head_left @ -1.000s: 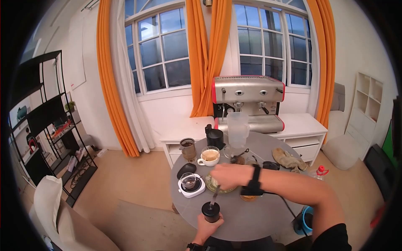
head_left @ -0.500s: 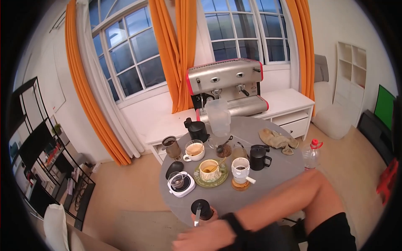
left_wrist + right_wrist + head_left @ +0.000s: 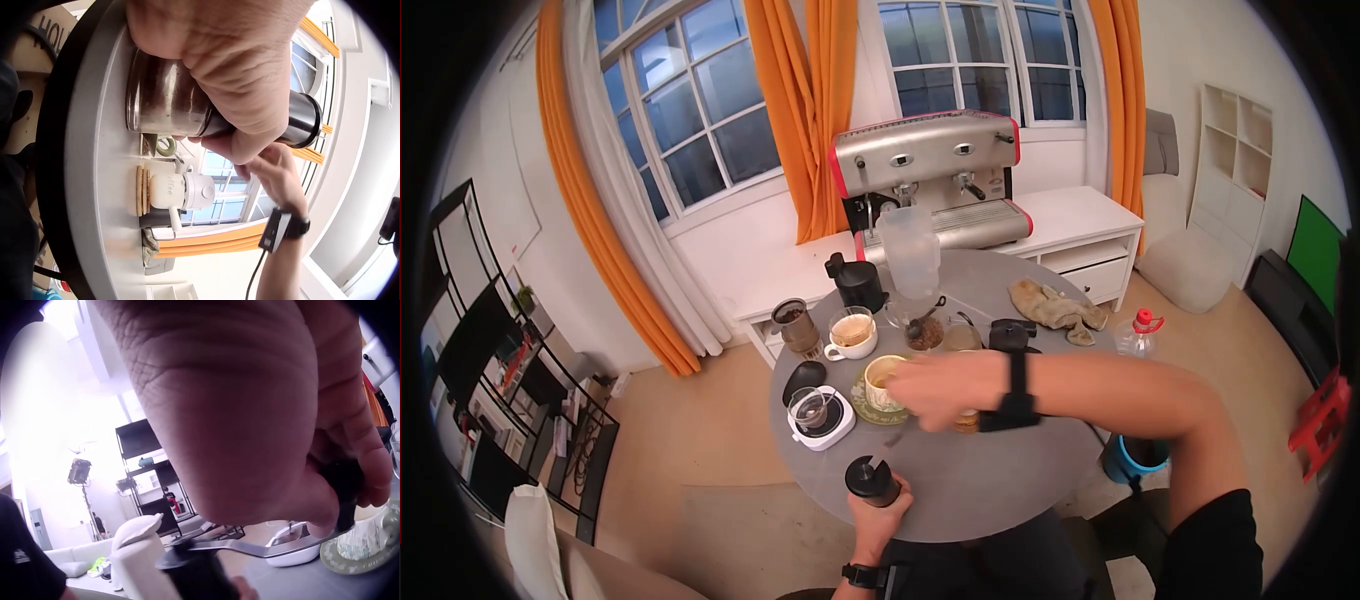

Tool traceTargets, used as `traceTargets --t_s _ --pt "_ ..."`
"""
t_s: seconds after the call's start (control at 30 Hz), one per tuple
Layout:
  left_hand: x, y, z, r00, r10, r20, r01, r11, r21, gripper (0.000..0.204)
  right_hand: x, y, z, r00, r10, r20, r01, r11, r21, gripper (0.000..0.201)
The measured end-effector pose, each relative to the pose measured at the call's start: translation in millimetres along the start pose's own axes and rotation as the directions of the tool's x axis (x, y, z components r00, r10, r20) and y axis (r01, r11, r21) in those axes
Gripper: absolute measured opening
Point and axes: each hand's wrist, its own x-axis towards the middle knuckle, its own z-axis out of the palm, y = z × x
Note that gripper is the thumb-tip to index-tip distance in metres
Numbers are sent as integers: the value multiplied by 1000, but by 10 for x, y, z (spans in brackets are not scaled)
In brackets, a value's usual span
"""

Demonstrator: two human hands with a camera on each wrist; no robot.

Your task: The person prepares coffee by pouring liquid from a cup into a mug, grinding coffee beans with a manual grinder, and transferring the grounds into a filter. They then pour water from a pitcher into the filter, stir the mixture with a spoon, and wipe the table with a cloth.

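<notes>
My left hand (image 3: pixel 883 515) wraps round a black hand coffee grinder (image 3: pixel 868 480) at the near edge of the round grey table. In the left wrist view, the grinder's clear jar (image 3: pixel 165 94) holds dark brown contents and its base is right at the tabletop. My right hand (image 3: pixel 940 388) grips the black knob (image 3: pixel 345 484) at the end of the grinder's metal crank (image 3: pixel 269 551). The crank reaches away from me, towards a patterned cup (image 3: pixel 362 540) on a green saucer (image 3: pixel 334 561). In the head view my right hand partly covers that cup.
Left of the saucer stand a white scale (image 3: pixel 830 432) with a glass cup (image 3: pixel 808 408), and a black mouse-shaped object (image 3: pixel 804 378). Behind are a white cup (image 3: pixel 853 350), a black kettle (image 3: pixel 858 288) and a plastic pitcher (image 3: pixel 908 255). A white dripper (image 3: pixel 199 190) sits right of the saucer.
My right hand has swung the crank from the far side, round close to my body, and back to the far side. The left hand keeps hold of the grinder. The head view has shifted.
</notes>
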Motion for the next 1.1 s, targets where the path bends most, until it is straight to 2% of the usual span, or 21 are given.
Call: traceTargets --t_s 0.03,0.07,0.13,0.17,0.2,0.23,0.27,0.3,0.33,0.37,0.43,0.47,0.53,0.57,0.6,0.63,0.77,0.87,0.97,1.03,1.1 --pt "0 -17 -1 1000 -1 -2 1 1000 22 15 -275 -8 152 999 23 -39 -20 997 74 43" --pt "-3 -33 -11 1000 2 -4 -2 999 47 16 -590 -203 69 1000 26 12 -26 999 27 48" --pt "-13 -9 -13 999 7 -53 -5 999 42 14 -1005 -276 377 972 -216 -96 231 955 188 72" --pt "-10 -2 -1 997 12 -75 -9 999 38 13 -1166 -535 344 954 -283 -96 295 943 151 82" --pt "26 -155 -34 1000 3 -12 -3 1000 -30 15 -1044 -828 358 954 -250 165 242 968 68 79" --pt "33 -141 -45 999 -33 9 33 999 -39 16 -1108 -993 356 933 -360 29 356 930 92 74" --pt "23 -117 -58 997 -71 33 72 996 -45 17 -984 -1053 628 823 -508 -255 554 817 158 63" --pt "14 -95 -74 992 -109 57 111 993 -47 18 -775 -1228 682 834 -528 -163 552 794 256 48" --pt "24 -138 -64 999 -42 23 39 994 104 15 -507 -1332 674 570 -674 -470 783 619 61 24" --pt "22 -191 -57 999 -53 5 52 991 119 14 -227 -1635 850 765 -508 -397 546 838 -20 24" --pt "0 -330 -60 997 -71 -42 76 986 148 13 304 -1873 797 807 -498 -316 516 856 -33 30" --pt "-13 -399 -66 995 -78 -70 88 983 160 13 572 -1767 603 661 -686 -305 731 679 57 36" --pt "-70 -500 -94 987 -97 -130 120 976 180 12 1104 -1674 352 729 -636 -254 653 757 -24 40" --pt "-71 -406 -81 991 -75 -112 90 987 134 12 1489 -1550 293 819 -553 -154 557 830 -23 39" --pt "-73 -314 -69 994 -52 -93 60 994 86 12 1684 -1347 200 857 -506 -102 503 863 -51 38" --pt "4 -60 -9 999 18 -30 -18 1000 -21 12 1753 -1070 217 865 -460 -202 464 885 -29 35" --pt "26 -34 -6 1000 20 18 -19 1000 -16 10 1233 -408 74 946 -262 -193 237 961 -142 35" --pt "38 -73 -29 999 51 20 -52 997 55 10 748 11 259 932 -232 -280 189 966 -174 32" --pt "25 -30 -19 999 9 40 -11 999 48 11 25 -25 183 956 -87 -279 58 992 -111 40" --pt "29 -83 -26 999 26 40 -26 1000 -14 11 -356 -209 157 989 60 -134 -68 996 -49 47" --pt "31 -64 -7 999 45 2 -45 999 -14 11 -801 -351 234 978 -93 -189 87 996 -37 48"
